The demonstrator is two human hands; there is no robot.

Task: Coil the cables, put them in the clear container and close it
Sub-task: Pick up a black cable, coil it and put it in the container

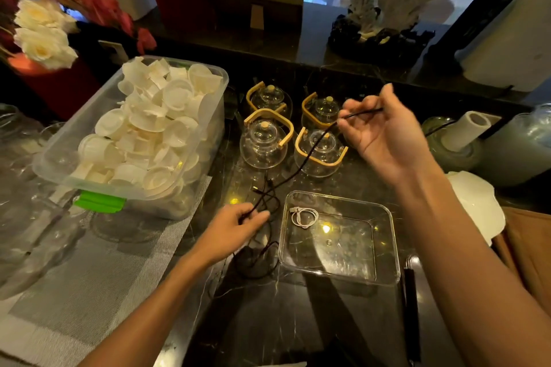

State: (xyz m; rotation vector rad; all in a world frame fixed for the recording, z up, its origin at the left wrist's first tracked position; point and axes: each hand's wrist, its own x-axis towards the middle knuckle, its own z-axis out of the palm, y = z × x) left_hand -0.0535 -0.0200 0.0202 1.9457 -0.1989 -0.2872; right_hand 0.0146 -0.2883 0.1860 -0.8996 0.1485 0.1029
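On the dark marble counter (298, 322), at 6 o'clock: clear container (384, 247), open, holding one coiled white cable (304, 216). At 9 o'clock of it, your left hand (235, 228) pinches a black cable (301, 161) above its loose loops. At 1 o'clock, your raised right hand (384, 131) pinches the same cable, stretched over four glass teapots (264, 140).

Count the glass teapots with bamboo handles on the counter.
4, in a two-by-two cluster behind the clear container: back left, back right, front left, front right.
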